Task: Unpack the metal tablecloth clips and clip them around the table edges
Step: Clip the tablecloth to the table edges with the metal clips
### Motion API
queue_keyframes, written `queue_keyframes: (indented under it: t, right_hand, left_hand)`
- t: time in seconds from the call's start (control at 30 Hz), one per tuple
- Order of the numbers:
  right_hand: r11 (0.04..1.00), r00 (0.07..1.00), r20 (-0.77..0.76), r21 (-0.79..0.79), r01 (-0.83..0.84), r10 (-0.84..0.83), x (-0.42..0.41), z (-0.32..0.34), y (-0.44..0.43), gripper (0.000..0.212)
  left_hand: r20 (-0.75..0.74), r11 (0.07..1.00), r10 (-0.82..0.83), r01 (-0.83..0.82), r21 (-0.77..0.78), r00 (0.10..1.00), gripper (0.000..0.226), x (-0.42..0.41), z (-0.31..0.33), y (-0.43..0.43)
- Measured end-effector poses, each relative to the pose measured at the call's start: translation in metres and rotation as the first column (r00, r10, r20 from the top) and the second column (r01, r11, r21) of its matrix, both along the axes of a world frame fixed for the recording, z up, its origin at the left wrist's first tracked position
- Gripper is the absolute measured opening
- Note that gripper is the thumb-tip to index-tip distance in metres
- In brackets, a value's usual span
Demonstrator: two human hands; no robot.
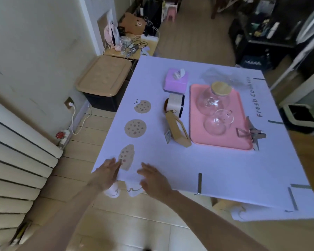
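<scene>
Tablecloth (216, 165): 1, pale, spread over the table (225, 195), with 3 cookie prints in a row along the left edge. Fitted clips, seen as dark bars across the cloth edge: 5 counted. There is 1 on the near edge (199, 182), 2 at the near right corner (292, 198), 1 midway along the right edge (275, 122) and 1 near the far right corner (259, 79). Loose clips (250, 132): a small metal heap on the cloth, touching the near right corner of the pink tray (223, 144); number cannot be told. Left hand (108, 171): fingers straight, flat on the cloth at the near left corner, fingertips on the nearest cookie print, holding nothing. Right hand (152, 176): fingers spread and loosely bent over the near edge just beside the left, holding nothing; contact with the cloth cannot be told, as both hands are blurred. On the tray: 2 glass vessels, a jug with a wooden lid (214, 98) and a smaller glass (217, 122). Left of the tray: 1 purple tissue box (176, 82), 1 white box (175, 104), 1 wooden frame (179, 132). Far edge: 1 clear plastic bag (219, 75).
</scene>
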State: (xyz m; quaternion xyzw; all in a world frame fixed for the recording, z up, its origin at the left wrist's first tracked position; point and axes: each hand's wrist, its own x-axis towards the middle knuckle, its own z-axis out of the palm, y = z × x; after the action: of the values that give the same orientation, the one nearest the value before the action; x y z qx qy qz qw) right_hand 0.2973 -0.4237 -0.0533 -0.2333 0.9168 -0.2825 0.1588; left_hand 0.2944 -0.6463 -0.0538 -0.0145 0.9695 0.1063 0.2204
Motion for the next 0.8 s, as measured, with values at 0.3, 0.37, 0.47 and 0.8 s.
queue_keyframes:
  t: [0.3, 0.37, 0.47, 0.8]
  right_hand:
    - [0.935, 0.938, 0.085, 0.149, 0.322, -0.336, 0.003, 0.041, 0.110, 0.039]
    - [0.914, 0.911, 0.094, 0.098, 0.393, -0.401, 0.000, 0.047, 0.132, 0.037]
    - [0.875, 0.869, 0.104, 0.047, 0.482, -0.484, -0.011, 0.056, 0.174, 0.034]
    - [0.506, 0.510, 0.003, -0.120, 0.854, -0.860, -0.104, 0.078, 0.339, 0.032]
  left_hand:
    - [-0.208, 0.953, -0.076, 0.132, 0.272, 0.975, 0.026, 0.004, 0.044, 0.099]
    - [-0.236, 0.914, -0.128, 0.207, 0.349, 0.963, 0.028, -0.002, 0.054, 0.139]
    - [-0.289, 0.855, -0.161, 0.280, 0.436, 0.944, 0.026, -0.025, 0.072, 0.198]
    - [-0.246, 0.784, -0.200, 0.305, 0.540, 0.948, 0.023, -0.133, 0.086, 0.381]
